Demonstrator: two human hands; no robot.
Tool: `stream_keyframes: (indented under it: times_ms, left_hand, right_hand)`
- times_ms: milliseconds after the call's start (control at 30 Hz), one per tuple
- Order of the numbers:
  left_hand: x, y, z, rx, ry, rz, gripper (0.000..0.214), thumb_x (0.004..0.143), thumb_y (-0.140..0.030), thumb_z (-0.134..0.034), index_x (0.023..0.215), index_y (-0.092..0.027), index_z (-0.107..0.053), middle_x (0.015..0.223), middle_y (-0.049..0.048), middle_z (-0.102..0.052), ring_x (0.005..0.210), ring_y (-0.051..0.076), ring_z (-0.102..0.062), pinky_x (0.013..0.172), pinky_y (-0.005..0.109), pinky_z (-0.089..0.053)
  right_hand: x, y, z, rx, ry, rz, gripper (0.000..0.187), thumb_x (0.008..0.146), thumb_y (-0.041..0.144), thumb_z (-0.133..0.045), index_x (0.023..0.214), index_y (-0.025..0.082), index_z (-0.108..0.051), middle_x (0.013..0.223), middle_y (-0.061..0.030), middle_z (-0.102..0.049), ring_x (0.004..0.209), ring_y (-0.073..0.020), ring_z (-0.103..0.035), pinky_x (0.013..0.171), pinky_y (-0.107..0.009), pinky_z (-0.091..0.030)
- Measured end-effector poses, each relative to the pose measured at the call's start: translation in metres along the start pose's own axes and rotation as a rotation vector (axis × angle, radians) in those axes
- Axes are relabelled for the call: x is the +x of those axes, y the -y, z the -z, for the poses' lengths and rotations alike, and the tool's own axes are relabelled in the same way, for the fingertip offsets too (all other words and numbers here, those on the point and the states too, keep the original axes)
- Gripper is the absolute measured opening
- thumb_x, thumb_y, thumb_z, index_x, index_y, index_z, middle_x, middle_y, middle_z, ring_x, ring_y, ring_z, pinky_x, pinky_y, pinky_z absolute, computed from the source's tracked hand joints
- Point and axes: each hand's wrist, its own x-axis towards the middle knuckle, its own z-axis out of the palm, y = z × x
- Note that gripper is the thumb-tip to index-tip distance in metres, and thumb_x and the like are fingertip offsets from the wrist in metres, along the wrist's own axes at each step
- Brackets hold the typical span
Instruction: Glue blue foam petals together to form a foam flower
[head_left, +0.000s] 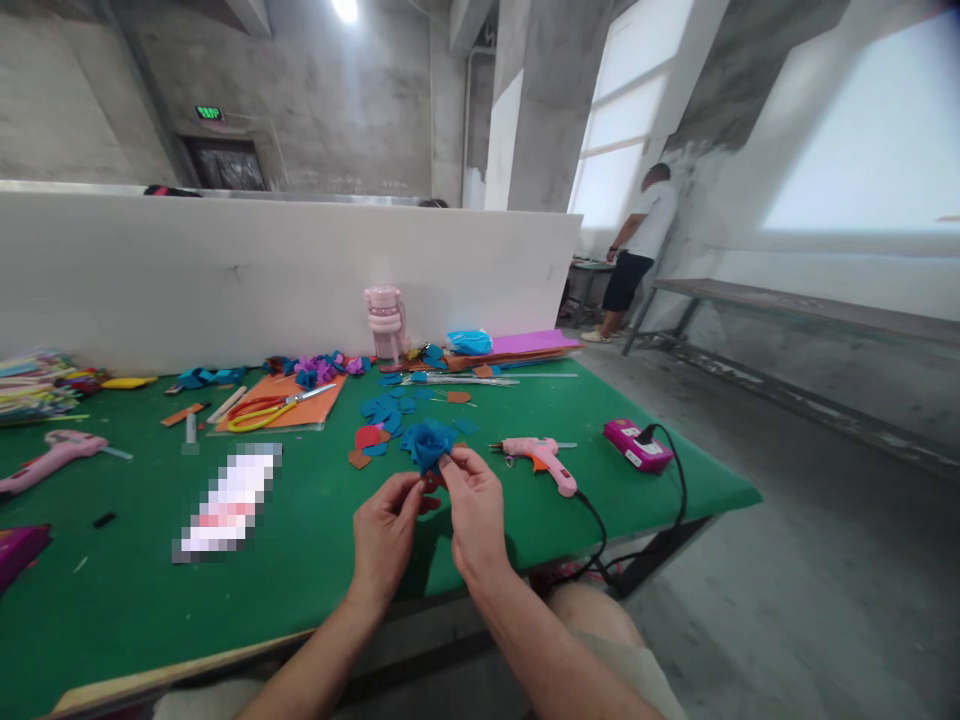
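Observation:
A blue felt flower (429, 444) with layered petals is held above the green table. My right hand (477, 505) pinches its lower right side between thumb and fingers. My left hand (386, 530) is closed at the flower's base, thumb against forefinger. Between the two hands a bit of reddish brown shows under the petals, mostly hidden by fingers. Loose blue petal pieces (384, 408) lie just beyond, along with a red piece (366, 437) and brown ones. To the right of my hands a pink glue gun (541, 455) rests on its side.
A magenta power box (637, 445) with a black cable stands at the right edge. Scissors (270, 408) lie on orange sheets at left, near a second glue gun (56, 460). A pink bottle (385, 325) stands by the white partition (300, 265). Another person (637, 245) stands far right.

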Motion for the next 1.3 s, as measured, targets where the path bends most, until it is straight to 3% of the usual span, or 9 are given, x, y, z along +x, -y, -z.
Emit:
stream_keyframes:
  times_ms: [600,833,967,1133,1300]
  left_hand:
    - [0.001,-0.003,-0.001,0.003,-0.034,0.024,0.018,0.077,-0.033,-0.054,0.081,-0.017,-0.062,0.075,0.0021,-0.069,0.06,0.015,-0.065,0.06,0.024,-0.049]
    - [0.0,-0.005,0.0,0.048,-0.034,-0.021,0.018,0.077,-0.032,-0.055,0.081,-0.018,-0.066,0.074,0.0019,-0.069,0.062,0.015,-0.063,0.061,0.024,-0.049]
    - [0.0,-0.006,0.0,-0.041,-0.026,0.034,0.018,0.071,-0.03,-0.062,0.084,-0.018,-0.065,0.076,0.0029,-0.07,0.066,0.018,-0.065,0.062,0.025,-0.049]
    - [0.012,-0.002,0.012,-0.179,0.008,0.112,0.023,0.068,-0.033,-0.065,0.085,-0.016,-0.065,0.082,0.0052,-0.069,0.072,0.016,-0.063,0.067,0.025,-0.048]
    - [0.023,0.002,0.022,-0.547,0.079,0.321,0.025,0.067,-0.032,-0.068,0.082,-0.013,-0.066,0.08,0.006,-0.068,0.071,0.014,-0.061,0.065,0.024,-0.047]
  right_hand:
    - [-0.001,0.001,0.001,-0.019,0.09,-0.047,0.012,0.07,0.019,-0.056,0.082,0.018,-0.059,0.075,0.001,-0.067,0.07,-0.0115,-0.06,0.068,-0.023,-0.046]
    - [-0.004,-0.007,0.0,-0.038,0.163,-0.108,0.028,0.066,0.02,-0.063,0.093,0.018,-0.056,0.084,-0.0028,-0.068,0.073,-0.0149,-0.063,0.059,-0.024,-0.05]
    - [0.0,-0.007,0.003,-0.033,0.145,-0.126,0.028,0.068,0.023,-0.064,0.094,0.018,-0.055,0.08,-0.0028,-0.07,0.07,-0.0152,-0.064,0.058,-0.024,-0.05]
    - [0.007,0.0,0.01,-0.022,0.106,-0.079,0.024,0.069,0.022,-0.066,0.091,0.016,-0.057,0.077,-0.0021,-0.07,0.071,-0.0122,-0.064,0.07,-0.024,-0.049]
    - [0.0,0.007,0.008,0.125,0.242,-0.318,0.031,0.064,0.023,-0.072,0.089,0.017,-0.055,0.07,-0.0009,-0.07,0.052,-0.009,-0.061,0.059,-0.023,-0.051]
